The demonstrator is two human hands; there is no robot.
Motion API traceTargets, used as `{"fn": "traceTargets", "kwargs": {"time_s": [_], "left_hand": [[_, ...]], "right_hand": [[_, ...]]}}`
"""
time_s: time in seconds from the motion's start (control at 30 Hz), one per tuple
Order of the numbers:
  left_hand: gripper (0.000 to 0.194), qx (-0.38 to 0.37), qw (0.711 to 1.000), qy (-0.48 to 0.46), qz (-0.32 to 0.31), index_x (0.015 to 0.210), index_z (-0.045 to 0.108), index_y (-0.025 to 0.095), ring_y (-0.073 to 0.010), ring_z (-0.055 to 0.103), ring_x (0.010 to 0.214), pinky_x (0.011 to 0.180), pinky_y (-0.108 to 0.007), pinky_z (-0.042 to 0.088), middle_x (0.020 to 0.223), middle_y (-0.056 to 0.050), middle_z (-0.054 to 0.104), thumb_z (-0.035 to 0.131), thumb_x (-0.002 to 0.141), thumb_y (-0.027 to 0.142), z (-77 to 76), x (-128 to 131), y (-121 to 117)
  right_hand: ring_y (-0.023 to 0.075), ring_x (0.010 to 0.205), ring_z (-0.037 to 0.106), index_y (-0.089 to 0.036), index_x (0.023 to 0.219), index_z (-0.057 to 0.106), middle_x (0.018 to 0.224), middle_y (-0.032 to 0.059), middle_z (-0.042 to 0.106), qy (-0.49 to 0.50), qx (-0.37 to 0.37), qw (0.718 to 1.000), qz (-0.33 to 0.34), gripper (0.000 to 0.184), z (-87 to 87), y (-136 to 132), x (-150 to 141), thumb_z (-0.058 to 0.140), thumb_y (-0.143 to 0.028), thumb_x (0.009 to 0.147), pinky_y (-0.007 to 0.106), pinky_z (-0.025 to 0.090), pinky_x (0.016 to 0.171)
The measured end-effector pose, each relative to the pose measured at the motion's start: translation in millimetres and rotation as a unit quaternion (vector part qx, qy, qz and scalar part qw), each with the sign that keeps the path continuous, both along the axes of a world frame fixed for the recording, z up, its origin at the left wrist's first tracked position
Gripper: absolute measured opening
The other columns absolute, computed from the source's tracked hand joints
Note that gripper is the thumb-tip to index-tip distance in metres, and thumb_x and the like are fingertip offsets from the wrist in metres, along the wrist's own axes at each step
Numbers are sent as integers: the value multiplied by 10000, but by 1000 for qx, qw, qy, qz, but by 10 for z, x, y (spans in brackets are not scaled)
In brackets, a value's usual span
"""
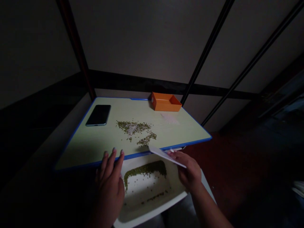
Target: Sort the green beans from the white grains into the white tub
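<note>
A pale green tabletop [80, 142] with a blue rim has a scatter of small green beans [136, 129] mixed with white grains near its middle. Below its front edge sits a white tray [152, 212] with a band of green beans [144, 169] along its far side. My left hand [110, 180] rests with fingers stretched over the table's front edge and the tray's left rim. My right hand [188, 172] pinches a white card [166, 155], tilted, with its far end touching the table edge above the tray.
A dark phone [98, 115] lies flat at the table's back left. An orange open box [165, 102] stands at the back edge, with a faint patch of white grains [169, 118] in front of it. Dark frame bars rise behind the table.
</note>
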State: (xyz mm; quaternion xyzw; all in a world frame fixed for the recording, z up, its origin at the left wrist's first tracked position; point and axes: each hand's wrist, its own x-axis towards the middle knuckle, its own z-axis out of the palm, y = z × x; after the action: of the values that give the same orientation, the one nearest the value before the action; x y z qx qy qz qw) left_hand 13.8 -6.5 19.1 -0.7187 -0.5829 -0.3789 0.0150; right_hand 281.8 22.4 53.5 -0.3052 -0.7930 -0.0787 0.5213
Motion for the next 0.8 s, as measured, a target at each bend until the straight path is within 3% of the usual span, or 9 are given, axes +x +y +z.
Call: {"fn": "traceTargets", "kwargs": {"time_s": [0.1,0.2,0.5,0.8], "left_hand": [[746,-14,1000,-11,-5,1547,206,351,-322,202,1471,1114,-613,281,1567,-99,331,369,889,40,3,-16,1],[723,-19,1000,-4,-19,1551,211,330,-329,184,1475,1114,-619,279,1567,-117,326,372,905,47,14,-39,3],[701,-6,999,26,-28,1558,149,329,-356,170,1473,1082,-664,296,1553,-170,323,346,947,47,21,-52,12],[730,-9,999,6,-35,1561,151,353,-333,154,1481,1119,-624,271,1585,-115,282,371,934,51,-1,-67,20]], "right_hand": [[209,987,731,-226,1174,617,1022,115,769,-41,2,998,52,332,58,-39,-54,458,-120,903,382,573,924],[200,1026,717,-248,1224,625,1060,112,762,-65,-18,996,59,358,82,-56,-90,409,-172,950,380,555,952],[190,1002,725,-236,1225,652,1043,106,767,-59,-13,998,11,394,43,-35,-22,447,-132,904,334,582,889],[197,995,728,-249,1233,637,1090,86,757,-41,-43,998,-23,484,-70,5,-2,458,-53,828,363,587,901]]}}
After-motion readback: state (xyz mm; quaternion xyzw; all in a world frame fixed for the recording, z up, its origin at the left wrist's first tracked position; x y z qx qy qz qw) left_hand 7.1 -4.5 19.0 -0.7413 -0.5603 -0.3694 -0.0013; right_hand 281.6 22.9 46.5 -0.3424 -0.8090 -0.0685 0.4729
